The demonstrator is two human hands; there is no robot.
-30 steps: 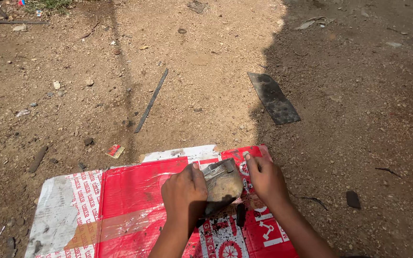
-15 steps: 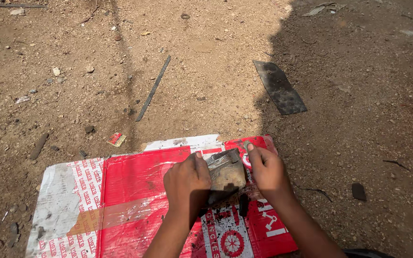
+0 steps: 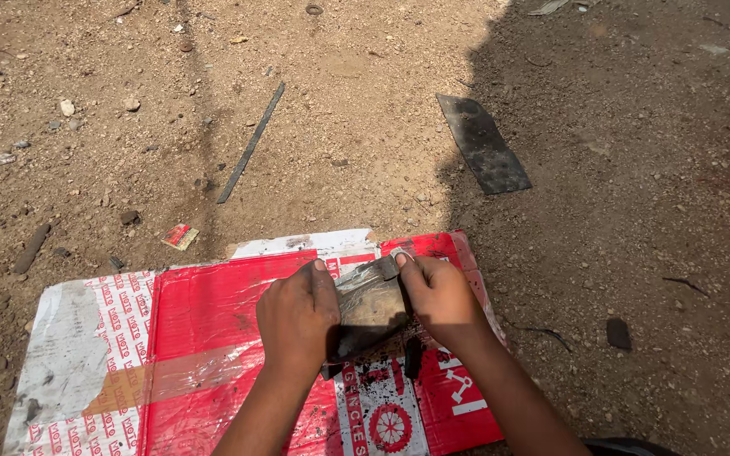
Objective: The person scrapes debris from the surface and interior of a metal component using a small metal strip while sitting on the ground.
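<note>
Cardboard [image 3: 204,338], flattened, glossy red and white with print and a strip of clear tape, lies on dry, gritty dirt [image 3: 365,152] across the lower left and centre of the frame. On its right part both hands grip a dull grey, scuffed block [image 3: 369,304] of worn, grimy material, roughly wedge-shaped, tilted with its upper end toward the top right. The left hand [image 3: 297,321] has its fingers curled tight over the block's left side; the right hand [image 3: 441,295] clasps the right side, fingers closed on the upper edge. A small dark piece [image 3: 413,356] lies on the cardboard just below the block. Higher up, a thin dark metal strip [image 3: 251,143] and a flat, dark rectangular plate [image 3: 483,143] rest on the dirt, well apart. Pebbles and a red scrap [image 3: 180,236] lie at left.
</note>
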